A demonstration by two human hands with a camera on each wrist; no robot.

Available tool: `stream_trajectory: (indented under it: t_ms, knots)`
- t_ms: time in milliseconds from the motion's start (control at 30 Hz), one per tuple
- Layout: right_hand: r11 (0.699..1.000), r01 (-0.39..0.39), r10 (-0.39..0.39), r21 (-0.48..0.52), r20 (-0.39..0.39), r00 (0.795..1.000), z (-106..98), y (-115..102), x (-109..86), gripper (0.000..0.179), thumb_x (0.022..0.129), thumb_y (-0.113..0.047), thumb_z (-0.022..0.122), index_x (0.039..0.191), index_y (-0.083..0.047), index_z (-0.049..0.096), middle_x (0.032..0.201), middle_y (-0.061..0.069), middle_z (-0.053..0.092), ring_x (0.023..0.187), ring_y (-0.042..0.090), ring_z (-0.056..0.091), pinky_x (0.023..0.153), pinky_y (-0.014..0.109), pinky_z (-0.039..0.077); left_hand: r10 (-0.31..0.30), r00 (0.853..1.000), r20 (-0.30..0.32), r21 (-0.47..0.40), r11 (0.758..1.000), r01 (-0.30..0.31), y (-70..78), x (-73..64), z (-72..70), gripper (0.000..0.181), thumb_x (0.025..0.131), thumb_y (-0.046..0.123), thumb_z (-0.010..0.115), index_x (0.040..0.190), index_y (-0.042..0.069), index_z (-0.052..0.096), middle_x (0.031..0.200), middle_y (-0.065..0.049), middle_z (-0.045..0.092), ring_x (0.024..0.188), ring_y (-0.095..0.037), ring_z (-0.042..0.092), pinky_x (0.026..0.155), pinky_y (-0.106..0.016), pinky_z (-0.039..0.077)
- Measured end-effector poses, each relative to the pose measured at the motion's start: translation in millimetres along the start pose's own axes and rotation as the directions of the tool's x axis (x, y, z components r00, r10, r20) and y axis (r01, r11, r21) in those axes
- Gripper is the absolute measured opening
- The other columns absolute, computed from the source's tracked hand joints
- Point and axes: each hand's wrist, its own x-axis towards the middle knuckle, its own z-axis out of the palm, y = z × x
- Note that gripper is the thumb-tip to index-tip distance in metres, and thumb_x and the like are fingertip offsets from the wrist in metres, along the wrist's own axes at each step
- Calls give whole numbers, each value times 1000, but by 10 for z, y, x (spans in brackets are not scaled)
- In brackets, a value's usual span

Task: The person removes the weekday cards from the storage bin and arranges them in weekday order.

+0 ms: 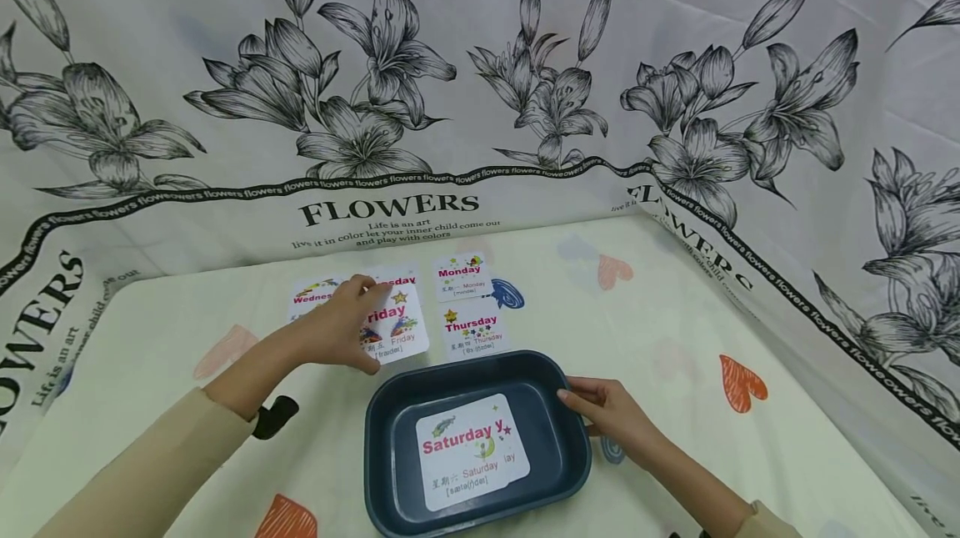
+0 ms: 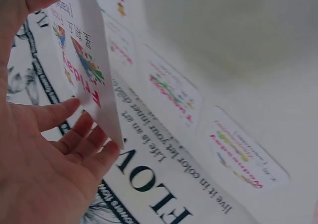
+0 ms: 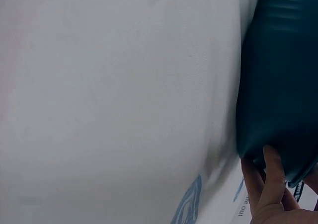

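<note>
My left hand (image 1: 336, 328) holds the Friday card (image 1: 401, 331) by its edges, thumb at one end and fingertips at the other. In the left wrist view this Friday card (image 2: 92, 60) stands tilted above the cloth. Behind it, the Tuesday card (image 1: 403, 273) is partly covered in the head view, and the Wednesday card (image 1: 307, 296) lies to its left. My right hand (image 1: 618, 414) grips the right rim of a dark blue plastic basin (image 1: 378, 438), thumb over the edge and fingers outside. Inside the basin lies the Saturday card (image 1: 457, 459), overlapping another card beneath it.
Beyond the basin, the Monday card (image 1: 461, 279) and the Thursday card (image 1: 472, 334) lie on the heart-printed cloth (image 1: 652, 313). A flower-patterned curtain (image 1: 517, 138) rises along the back and right side.
</note>
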Motion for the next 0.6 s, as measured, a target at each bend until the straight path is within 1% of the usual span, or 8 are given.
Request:
stream_trajectory:
  t_ms: [100, 200, 267, 400, 600]
  knots:
    - [1000, 3, -3, 4, 4, 1000, 0, 2, 1, 57, 92, -29, 56, 131, 10, 42, 125, 25, 53, 108, 34, 58, 72, 40, 55, -3, 1000, 17, -18, 1000, 4, -103, 53, 97, 102, 57, 26, 84, 140, 2, 31, 130, -22, 33, 103, -29, 40, 80, -39, 45]
    - [1000, 6, -6, 6, 9, 1000, -3, 0, 0, 58, 92, -30, 56, 131, 10, 43, 125, 25, 54, 109, 34, 58, 73, 40, 54, -15, 999, 37, -30, 999, 16, -185, 100, 219, 104, 56, 28, 85, 142, 6, 31, 133, -20, 31, 108, -29, 39, 87, -43, 45]
    - [1000, 7, -7, 6, 13, 1000, -4, -4, -3, 58, 92, -30, 56, 131, 10, 43, 125, 25, 54, 109, 34, 58, 73, 40, 54, -14, 999, 52, -35, 999, 16, -231, 124, 304, 107, 54, 31, 86, 142, 6, 31, 134, -19, 31, 110, -30, 38, 90, -45, 44]
    - [1000, 6, -6, 8, 18, 1000, -6, -9, -7, 58, 92, -30, 56, 131, 11, 42, 125, 25, 54, 109, 35, 57, 73, 40, 54, -1, 998, 68, -26, 1000, 2, -295, 156, 444, 108, 52, 37, 87, 141, 5, 34, 132, -17, 34, 112, -29, 37, 91, -46, 44]
    - [1000, 14, -14, 15, 21, 1000, -11, -1, 0, 57, 92, -29, 56, 131, 10, 43, 125, 24, 54, 109, 34, 57, 73, 40, 54, -3, 994, 111, -29, 1000, 6, -337, 202, 530, 106, 55, 40, 86, 141, 6, 34, 135, -17, 32, 117, -31, 35, 94, -48, 42]
